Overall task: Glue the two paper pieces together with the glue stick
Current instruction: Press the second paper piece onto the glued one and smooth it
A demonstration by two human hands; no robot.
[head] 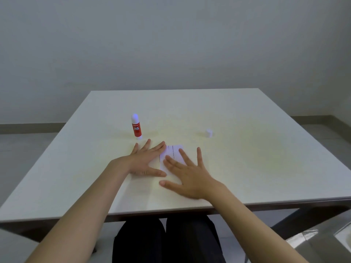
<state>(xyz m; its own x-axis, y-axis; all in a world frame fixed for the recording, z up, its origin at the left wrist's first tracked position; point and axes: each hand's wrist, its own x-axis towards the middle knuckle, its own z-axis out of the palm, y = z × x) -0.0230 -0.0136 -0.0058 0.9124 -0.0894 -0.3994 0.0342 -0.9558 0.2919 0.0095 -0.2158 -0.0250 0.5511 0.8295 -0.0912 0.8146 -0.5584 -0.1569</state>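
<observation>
A white paper piece [173, 152] with a line of small print lies flat on the table in front of me. My left hand [146, 162] rests flat on its left part, fingers spread. My right hand [187, 174] lies flat over its lower right part, fingers apart. Whether a second paper piece lies under my hands I cannot tell. The red-and-white glue stick [136, 127] stands upright just beyond my left hand, its top uncapped. Its small white cap [208, 133] sits apart on the table to the right.
The white table [266, 158] ends at a front edge close to my body, and my dark-trousered legs [165, 242] show below it. A grey wall stands behind the table's far edge.
</observation>
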